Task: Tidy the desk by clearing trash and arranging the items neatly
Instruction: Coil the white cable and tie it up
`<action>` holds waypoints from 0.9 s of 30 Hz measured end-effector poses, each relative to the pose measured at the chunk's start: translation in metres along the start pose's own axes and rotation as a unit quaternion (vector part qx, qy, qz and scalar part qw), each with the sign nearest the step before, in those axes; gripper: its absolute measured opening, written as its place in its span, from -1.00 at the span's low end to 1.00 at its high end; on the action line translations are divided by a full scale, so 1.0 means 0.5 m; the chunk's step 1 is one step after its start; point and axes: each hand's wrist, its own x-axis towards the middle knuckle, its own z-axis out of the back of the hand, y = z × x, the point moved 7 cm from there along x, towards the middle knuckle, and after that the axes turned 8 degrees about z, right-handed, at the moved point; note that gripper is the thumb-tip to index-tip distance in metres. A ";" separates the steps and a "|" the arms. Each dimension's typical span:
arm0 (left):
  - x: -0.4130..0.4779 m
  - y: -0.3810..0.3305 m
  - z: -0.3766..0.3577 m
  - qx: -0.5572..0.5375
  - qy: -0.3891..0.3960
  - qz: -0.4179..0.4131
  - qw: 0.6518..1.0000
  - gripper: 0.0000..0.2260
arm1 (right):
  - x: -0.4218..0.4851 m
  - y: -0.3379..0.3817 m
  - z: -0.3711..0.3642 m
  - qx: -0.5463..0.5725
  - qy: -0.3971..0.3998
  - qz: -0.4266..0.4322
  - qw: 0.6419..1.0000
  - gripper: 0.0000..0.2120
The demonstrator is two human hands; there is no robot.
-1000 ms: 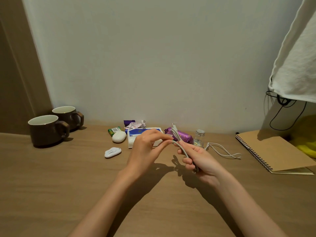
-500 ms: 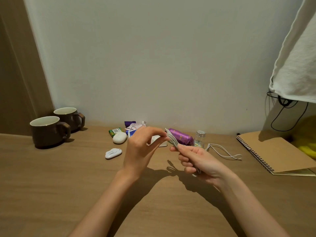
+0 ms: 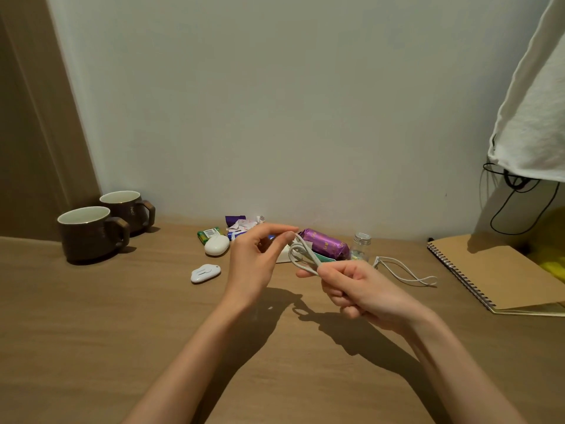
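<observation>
The right hand [image 3: 360, 289] is curled tight round a thin white cable [image 3: 305, 249] folded into loops, holding the bundle clear of the wooden desk [image 3: 122, 316] so the turns cannot spring apart, while the left hand [image 3: 256, 261] pinches the loop's top between thumb and forefinger, I judge to guide the next turn. Beyond both hands lie a purple foil packet [image 3: 324, 247] and crumpled paper wrappers [image 3: 244, 224], likely trash awaiting clearing; a second loose white cord [image 3: 403, 270] lies just right of the right hand.
</observation>
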 end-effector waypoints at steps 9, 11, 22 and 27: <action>0.002 0.045 -0.008 -0.029 -0.019 0.093 0.995 -0.83 | 0.012 -0.010 0.019 0.165 -0.115 0.011 0.980 -0.76; -0.005 0.057 -0.016 -0.032 -0.009 0.116 0.993 -0.82 | 0.014 -0.011 0.027 0.230 -0.147 0.021 0.962 -0.77; -0.038 0.015 -0.071 0.169 0.105 -0.026 0.980 -0.75 | 0.004 -0.033 0.061 0.122 -0.282 0.041 0.951 -0.71; -0.043 0.002 -0.075 0.214 0.109 -0.080 0.967 -0.78 | -0.001 -0.022 0.058 0.009 -0.298 0.051 0.953 -0.80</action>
